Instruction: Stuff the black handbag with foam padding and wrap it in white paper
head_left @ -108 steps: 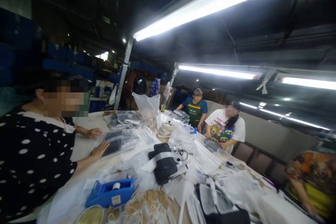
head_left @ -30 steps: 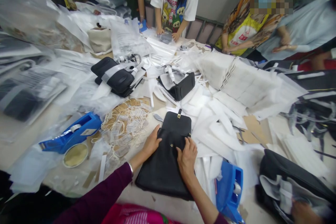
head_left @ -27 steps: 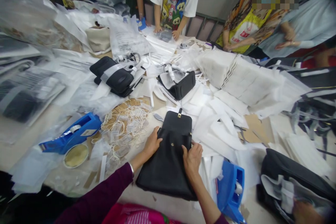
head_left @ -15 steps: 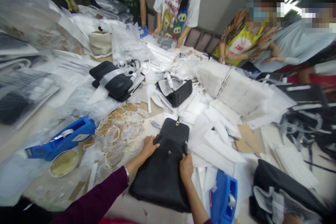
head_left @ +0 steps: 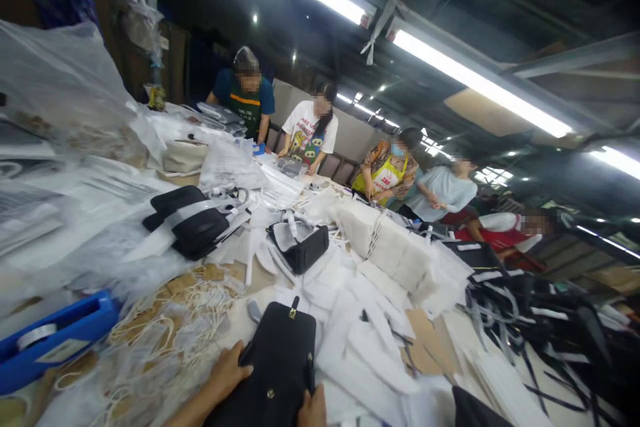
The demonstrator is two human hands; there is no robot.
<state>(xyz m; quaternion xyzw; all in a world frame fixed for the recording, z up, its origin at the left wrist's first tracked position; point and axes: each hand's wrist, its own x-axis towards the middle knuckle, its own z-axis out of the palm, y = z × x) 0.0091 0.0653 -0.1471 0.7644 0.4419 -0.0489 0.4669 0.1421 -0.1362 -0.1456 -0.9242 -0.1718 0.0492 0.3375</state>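
Observation:
A black leather bag (head_left: 278,363) with its flap open and a small gold clasp lies flat on the table at the bottom middle of the head view. My left hand (head_left: 226,373) grips its left edge, fingers curled against the side. My right hand (head_left: 313,409) is mostly cut off by the frame's bottom edge; its knuckles sit on the bag's right edge near a side strap.
Left of the bag lie string tags (head_left: 170,323) and a blue tape dispenser (head_left: 50,340). Beyond it are white wrapping strips (head_left: 360,333), two more black bags (head_left: 190,223) (head_left: 300,247) and stacked white sheets (head_left: 395,247). Several co-workers (head_left: 313,130) stand along the far side.
The view has tilted up, so the bag and both hands now sit at the bottom edge and the ceiling lights show. Both hands stay on the bag's edges.

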